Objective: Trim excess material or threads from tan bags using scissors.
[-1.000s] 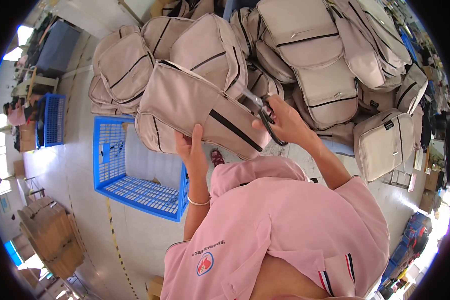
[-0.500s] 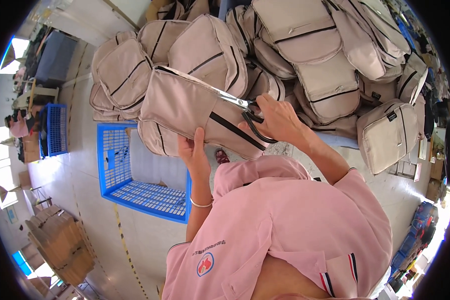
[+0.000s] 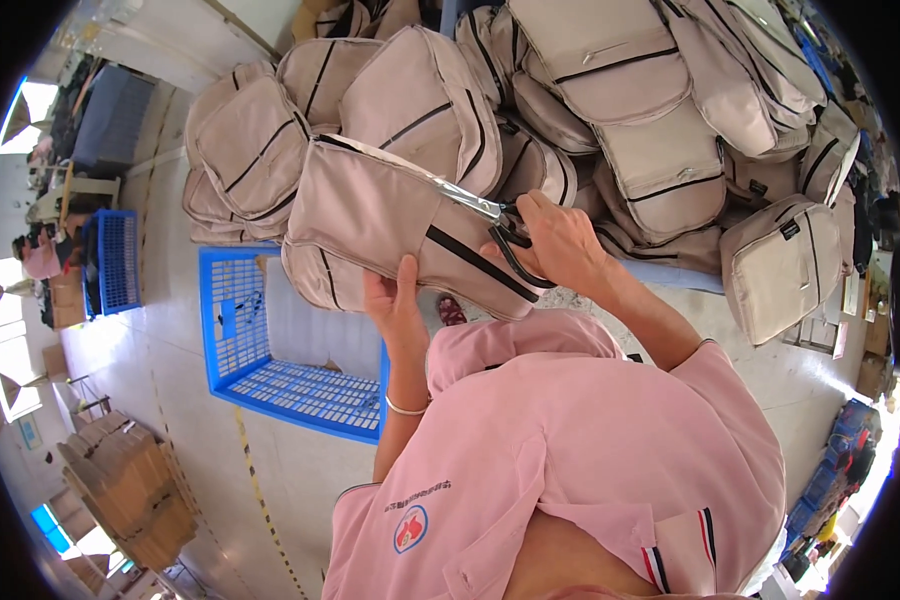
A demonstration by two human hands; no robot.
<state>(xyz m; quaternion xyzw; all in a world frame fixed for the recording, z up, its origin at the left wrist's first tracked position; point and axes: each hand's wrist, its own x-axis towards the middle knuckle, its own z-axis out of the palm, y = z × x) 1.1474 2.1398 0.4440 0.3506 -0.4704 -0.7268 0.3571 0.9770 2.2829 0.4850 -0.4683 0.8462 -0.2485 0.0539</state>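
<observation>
A beige backpack (image 3: 355,205) with a black zipper strip is held up in front of me, tilted. My left hand (image 3: 398,305) grips its lower edge, thumb on top and the other fingers hidden beneath. In my right hand (image 3: 565,240) are scissors (image 3: 478,204) with silver blades and black handles. The blades point left and lie along the backpack's upper edge, seemingly closed or nearly so. Whether thread or cloth sits between them is too small to tell.
Many similar beige backpacks (image 3: 635,70) are heaped beyond my hands, across the far side and right. A blue plastic crate (image 3: 300,398) stands on the floor at lower left. Brown stacked cardboard (image 3: 130,490) and another blue crate (image 3: 120,262) are farther left.
The whole view has shifted slightly, moving the surroundings a little to the right. Both hands, the backpack and the scissors keep nearly the same positions to each other.
</observation>
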